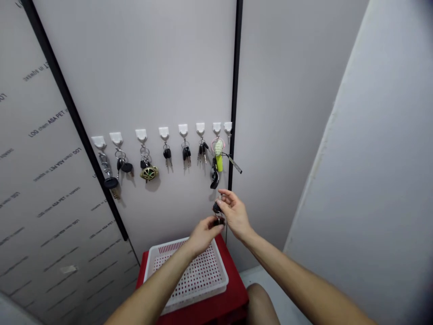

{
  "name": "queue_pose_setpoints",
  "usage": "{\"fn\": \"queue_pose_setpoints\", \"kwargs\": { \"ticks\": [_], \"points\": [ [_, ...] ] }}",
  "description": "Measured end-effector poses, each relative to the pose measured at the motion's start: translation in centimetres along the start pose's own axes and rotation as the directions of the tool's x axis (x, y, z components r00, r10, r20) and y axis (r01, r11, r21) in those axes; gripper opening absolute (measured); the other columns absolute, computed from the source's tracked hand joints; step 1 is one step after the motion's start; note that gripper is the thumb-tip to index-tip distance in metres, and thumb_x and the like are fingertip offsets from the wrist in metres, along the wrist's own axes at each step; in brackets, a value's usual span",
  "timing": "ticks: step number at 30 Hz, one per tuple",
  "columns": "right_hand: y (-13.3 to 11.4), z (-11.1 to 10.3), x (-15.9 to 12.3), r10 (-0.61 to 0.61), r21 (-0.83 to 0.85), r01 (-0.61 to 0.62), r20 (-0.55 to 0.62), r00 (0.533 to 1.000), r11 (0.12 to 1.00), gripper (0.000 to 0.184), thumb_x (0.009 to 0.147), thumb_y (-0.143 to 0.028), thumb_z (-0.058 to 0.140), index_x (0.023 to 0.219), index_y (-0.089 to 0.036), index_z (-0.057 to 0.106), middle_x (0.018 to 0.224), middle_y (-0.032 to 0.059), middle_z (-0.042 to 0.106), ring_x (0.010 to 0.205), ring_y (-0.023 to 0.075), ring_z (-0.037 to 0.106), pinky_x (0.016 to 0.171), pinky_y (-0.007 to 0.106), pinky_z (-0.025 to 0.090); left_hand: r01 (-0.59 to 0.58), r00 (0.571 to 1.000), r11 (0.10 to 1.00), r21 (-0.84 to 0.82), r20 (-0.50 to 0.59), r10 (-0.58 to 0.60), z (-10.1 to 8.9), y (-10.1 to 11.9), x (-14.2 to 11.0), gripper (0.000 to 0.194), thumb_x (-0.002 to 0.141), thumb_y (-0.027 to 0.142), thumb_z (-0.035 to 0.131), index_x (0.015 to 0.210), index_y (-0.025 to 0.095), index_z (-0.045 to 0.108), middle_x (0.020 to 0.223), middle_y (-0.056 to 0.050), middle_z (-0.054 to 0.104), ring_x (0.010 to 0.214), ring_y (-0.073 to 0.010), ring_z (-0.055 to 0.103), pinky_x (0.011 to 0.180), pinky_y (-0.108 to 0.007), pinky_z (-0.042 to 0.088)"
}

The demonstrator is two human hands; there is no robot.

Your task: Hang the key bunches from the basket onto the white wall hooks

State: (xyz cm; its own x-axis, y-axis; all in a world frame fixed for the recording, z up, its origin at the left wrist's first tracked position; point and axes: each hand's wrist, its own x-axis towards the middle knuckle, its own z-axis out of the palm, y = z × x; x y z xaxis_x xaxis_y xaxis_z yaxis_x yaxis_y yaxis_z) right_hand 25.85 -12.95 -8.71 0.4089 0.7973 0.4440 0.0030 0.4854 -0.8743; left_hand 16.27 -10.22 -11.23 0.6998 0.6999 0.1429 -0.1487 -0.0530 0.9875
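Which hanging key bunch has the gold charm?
The third bunch from the left, on the third white hook: its gold-coloured, eye-like charm sets it apart; no other hanging bunch shows one.

Black strips point(236, 58) run down the wall point(287, 90), lettered sheeting point(50, 180) at left, a red stand point(233, 289) below.

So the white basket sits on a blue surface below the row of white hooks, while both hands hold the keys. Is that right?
Not quite: in the head view, the surface under the white basket is red, not blue. The basket does sit below the row of white hooks, and the left hand and right hand both hold the keys.
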Motion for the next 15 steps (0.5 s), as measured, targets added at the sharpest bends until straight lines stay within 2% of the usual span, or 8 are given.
{"fn": "queue_pose_setpoints", "kwargs": {
  "ticks": [3, 5, 7, 9, 11, 12, 15],
  "points": [
    [0.1, -0.5, 0.1, -0.064, -0.104, 0.060, -0.030, 0.998, 0.993, 0.023, 0.064, -0.020, 0.043, 0.087, -0.017, 0.044, 0.062, -0.0023, 0.041, 0.054, 0.0075, 0.045, 0.054, 0.024, 0.040, 0.041, 0.998, 0.999, 0.005, -0.050, -0.041, 0.3, 0.0, 0.0, 0.017, 0.058, 0.028, 0.050, 0.061, 0.011, 0.051, 0.052, 0.003, 0.048, 0.052, -0.0070, 0.042, 0.057, -0.021, 0.033],
    [0.0, -1.3, 0.0, -0.167, -0.290, 0.153, -0.022, 0.986, 0.945, 0.025, 0.063, -0.016, 0.041, 0.087, -0.017, 0.046, 0.076, 0.0030, 0.046, 0.067, 0.0109, 0.048, 0.063, 0.028, 0.040, 0.076, 0.993, 0.997, -0.017, -0.087, -0.077, 0.1, 0.3, 0.1, 0.018, 0.060, 0.030, 0.048, 0.063, 0.012, 0.049, 0.049, 0.004, 0.046, 0.048, -0.0064, 0.041, 0.054, -0.022, 0.033],
    [-0.3, -2.3, -0.2, -0.272, -0.478, 0.278, 0.084, 0.959, 0.833, 0.030, 0.060, -0.011, 0.042, 0.088, -0.018, 0.049, 0.100, 0.0076, 0.041, 0.088, 0.0153, 0.043, 0.075, 0.032, 0.035, 0.094, 0.993, 0.996, -0.009, -0.066, -0.094, -0.3, 1.0, 0.2, 0.018, 0.060, 0.030, 0.048, 0.064, 0.012, 0.048, 0.049, 0.004, 0.045, 0.047, -0.0064, 0.042, 0.053, -0.022, 0.034],
    [-0.8, -3.1, -0.6, -0.297, -0.551, 0.407, 0.282, 0.913, 0.729, 0.033, 0.059, -0.008, 0.042, 0.089, -0.019, 0.051, 0.110, 0.0070, 0.037, 0.098, 0.0168, 0.036, 0.082, 0.033, 0.030, 0.095, 0.995, 0.995, 0.022, 0.005, -0.095, -0.4, 1.9, 0.4, 0.017, 0.060, 0.029, 0.048, 0.062, 0.012, 0.047, 0.048, 0.005, 0.044, 0.045, -0.0061, 0.041, 0.051, -0.021, 0.033],
    [-1.4, -3.8, -0.9, -0.236, -0.534, 0.457, 0.430, 0.871, 0.712, 0.030, 0.062, -0.009, 0.041, 0.087, -0.019, 0.052, 0.100, 0.0063, 0.046, 0.092, 0.0143, 0.043, 0.079, 0.030, 0.033, 0.097, 0.991, 0.995, 0.039, 0.087, -0.100, -0.3, 2.9, 0.6, 0.017, 0.059, 0.028, 0.049, 0.059, 0.012, 0.046, 0.046, 0.005, 0.043, 0.044, -0.0055, 0.040, 0.048, -0.020, 0.032],
    [-1.8, -4.1, -1.0, -0.198, -0.526, 0.443, 0.457, 0.867, 0.726, 0.026, 0.064, -0.010, 0.040, 0.084, -0.018, 0.053, 0.090, 0.0055, 0.052, 0.084, 0.0129, 0.047, 0.075, 0.028, 0.036, 0.100, 0.988, 0.994, 0.031, 0.115, -0.103, -0.1, 3.4, 0.7, 0.017, 0.059, 0.028, 0.049, 0.058, 0.012, 0.046, 0.046, 0.005, 0.043, 0.043, -0.0052, 0.040, 0.047, -0.020, 0.032],
    [-2.9, -4.8, -0.8, -0.109, -0.527, 0.323, 0.397, 0.911, 0.786, 0.014, 0.067, -0.018, 0.042, 0.072, -0.016, 0.054, 0.069, 0.0030, 0.055, 0.066, 0.0108, 0.050, 0.063, 0.024, 0.040, 0.102, 0.985, 0.994, -0.030, 0.140, -0.097, 0.5, 4.8, 1.2, 0.018, 0.060, 0.029, 0.047, 0.058, 0.012, 0.045, 0.046, 0.004, 0.043, 0.041, -0.0051, 0.040, 0.045, -0.020, 0.031]
  ]
}}
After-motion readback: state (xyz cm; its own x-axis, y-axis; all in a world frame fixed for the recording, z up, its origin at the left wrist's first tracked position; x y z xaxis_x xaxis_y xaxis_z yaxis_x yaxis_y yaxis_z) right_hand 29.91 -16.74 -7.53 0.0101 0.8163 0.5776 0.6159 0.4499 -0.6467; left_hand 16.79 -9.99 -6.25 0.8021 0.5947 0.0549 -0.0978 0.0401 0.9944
